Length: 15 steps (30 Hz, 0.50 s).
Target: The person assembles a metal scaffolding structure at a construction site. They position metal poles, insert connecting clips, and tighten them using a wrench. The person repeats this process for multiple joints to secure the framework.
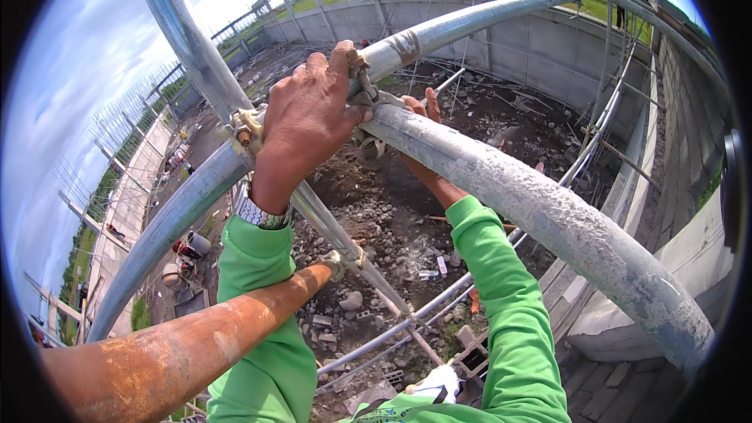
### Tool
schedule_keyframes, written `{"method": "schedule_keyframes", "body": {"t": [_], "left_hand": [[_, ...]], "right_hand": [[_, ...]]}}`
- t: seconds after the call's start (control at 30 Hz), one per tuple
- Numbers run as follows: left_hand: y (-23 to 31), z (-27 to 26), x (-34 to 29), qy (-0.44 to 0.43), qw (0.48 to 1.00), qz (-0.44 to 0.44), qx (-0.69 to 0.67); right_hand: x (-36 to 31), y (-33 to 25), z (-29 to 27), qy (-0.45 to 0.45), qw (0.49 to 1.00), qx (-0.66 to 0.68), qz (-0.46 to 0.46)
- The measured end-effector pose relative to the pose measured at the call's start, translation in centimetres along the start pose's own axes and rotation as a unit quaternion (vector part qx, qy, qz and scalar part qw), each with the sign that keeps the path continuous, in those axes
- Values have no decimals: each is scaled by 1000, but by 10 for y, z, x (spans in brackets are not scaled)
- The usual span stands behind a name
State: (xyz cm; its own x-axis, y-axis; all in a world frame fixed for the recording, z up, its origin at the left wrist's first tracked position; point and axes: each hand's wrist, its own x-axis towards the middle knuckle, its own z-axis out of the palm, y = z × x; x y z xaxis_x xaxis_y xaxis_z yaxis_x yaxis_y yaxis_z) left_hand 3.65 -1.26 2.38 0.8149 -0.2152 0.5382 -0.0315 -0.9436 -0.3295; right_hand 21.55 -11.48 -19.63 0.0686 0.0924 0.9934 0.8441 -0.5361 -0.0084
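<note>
My left hand (309, 113) is closed over a grey metal scaffold pipe (454, 27), its fingers curled over the top. Its thumb touches a scaffold clamp (365, 88) where this pipe meets another one. That second scaffold pipe (533, 196), crusted with dried concrete, slopes down to the right. From beneath it, my right hand (421, 108) reaches around its far side near the clamp. Two of its fingertips show above the pipe; the palm is hidden. Left of my left wrist, another clamp (246, 130) with a rusty bolt joins the upright pipe (184, 31).
A rusty orange pipe (196, 337) crosses the lower left, ending at a clamp on a thinner slanting pipe (345, 239). Far below lies rubble-strewn ground (356, 211). Concrete walls (540, 51) enclose it. Stacked planks or slabs (599, 368) lie at lower right.
</note>
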Motion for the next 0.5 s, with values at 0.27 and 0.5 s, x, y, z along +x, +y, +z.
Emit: {"method": "schedule_keyframes", "body": {"t": [0.27,0.5], "left_hand": [[4,-2,4,-9,1000,-26,13],[5,-3,4,-4,1000,-23,15]], "right_hand": [[1,-22,46,-67,983,171,22],[7,-21,49,-162,968,191,0]]}}
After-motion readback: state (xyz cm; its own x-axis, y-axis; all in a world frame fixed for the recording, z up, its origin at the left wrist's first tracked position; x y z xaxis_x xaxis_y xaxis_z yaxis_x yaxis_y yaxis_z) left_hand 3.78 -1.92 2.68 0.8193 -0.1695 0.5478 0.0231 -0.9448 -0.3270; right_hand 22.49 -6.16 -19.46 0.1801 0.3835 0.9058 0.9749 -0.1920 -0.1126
